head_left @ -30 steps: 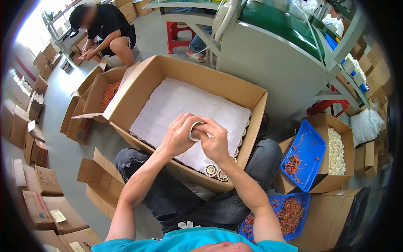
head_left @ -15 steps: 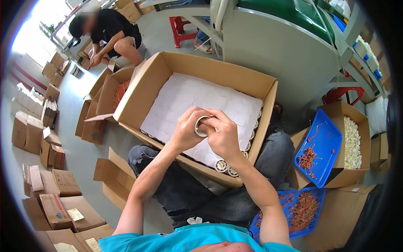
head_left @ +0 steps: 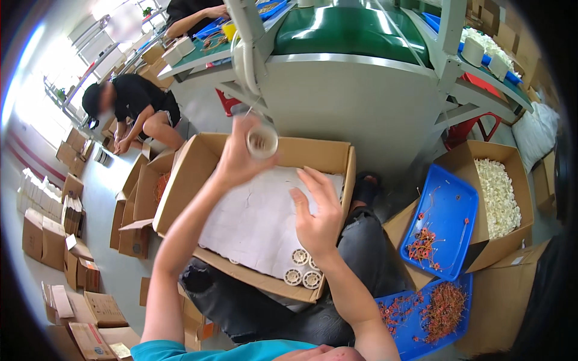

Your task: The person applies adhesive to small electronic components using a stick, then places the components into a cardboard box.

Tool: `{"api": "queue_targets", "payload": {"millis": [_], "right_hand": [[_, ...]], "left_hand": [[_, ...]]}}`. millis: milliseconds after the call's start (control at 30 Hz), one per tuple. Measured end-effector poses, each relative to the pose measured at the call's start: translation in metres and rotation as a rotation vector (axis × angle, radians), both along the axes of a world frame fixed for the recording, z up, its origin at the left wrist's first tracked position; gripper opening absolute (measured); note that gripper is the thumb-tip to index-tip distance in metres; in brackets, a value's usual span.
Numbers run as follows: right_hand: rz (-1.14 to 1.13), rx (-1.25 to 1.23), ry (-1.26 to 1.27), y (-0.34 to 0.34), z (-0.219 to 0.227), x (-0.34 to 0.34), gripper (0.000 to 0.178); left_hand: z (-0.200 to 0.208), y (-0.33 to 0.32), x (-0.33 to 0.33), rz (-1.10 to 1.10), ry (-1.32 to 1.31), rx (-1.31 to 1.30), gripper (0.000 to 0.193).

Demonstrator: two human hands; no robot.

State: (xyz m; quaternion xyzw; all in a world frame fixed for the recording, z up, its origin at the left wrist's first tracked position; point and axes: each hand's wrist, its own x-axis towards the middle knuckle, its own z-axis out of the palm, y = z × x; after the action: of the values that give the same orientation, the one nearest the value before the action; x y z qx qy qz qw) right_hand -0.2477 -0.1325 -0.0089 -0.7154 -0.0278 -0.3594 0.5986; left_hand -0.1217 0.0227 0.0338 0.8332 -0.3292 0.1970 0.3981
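Left hand (head_left: 238, 157): I saw its fingers wrapped around a white cylinder (head_left: 263, 143), slightly blurred.
Cylinder's place: it was held up near the far wall of the carton (head_left: 310, 154), its open end showing.
Right hand (head_left: 319, 221): its fingers were released and parted above the white sheet (head_left: 247, 207).
Near-right corner: round white parts (head_left: 292, 277) sat clustered beside the sheet.

A short, hollow, off-white cylinder (head_left: 262, 144) is up in the person's left grip (head_left: 235, 155), raised over the far side of an open brown cardboard box (head_left: 319, 156). Its round mouth faces the person's head; its inside is blurred.
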Motion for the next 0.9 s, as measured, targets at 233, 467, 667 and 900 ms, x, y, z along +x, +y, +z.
{"api": "queue_targets", "payload": {"millis": [233, 467, 667, 900], "right_hand": [[0.132, 0.040, 0.106, -0.003, -0.008, 0.004, 0.030], [0.237, 0.029, 0.171, 0.003, -0.014, 0.009, 0.035], [0.244, -0.010, 0.221, 0.003, -0.013, 0.008, 0.035], [0.135, -0.012, 0.203, -0.007, -0.023, 0.010, 0.033]], "left_hand": [[0.070, -0.101, 0.201, 0.252, -0.524, 0.155, 0.074], [0.085, -0.122, 0.319, 0.433, -0.326, 0.089, 0.071], [0.080, -0.126, 0.306, 0.523, -0.526, 0.060, 0.064], [0.005, -0.082, 0.093, 0.001, -0.619, -0.087, 0.053]]}}
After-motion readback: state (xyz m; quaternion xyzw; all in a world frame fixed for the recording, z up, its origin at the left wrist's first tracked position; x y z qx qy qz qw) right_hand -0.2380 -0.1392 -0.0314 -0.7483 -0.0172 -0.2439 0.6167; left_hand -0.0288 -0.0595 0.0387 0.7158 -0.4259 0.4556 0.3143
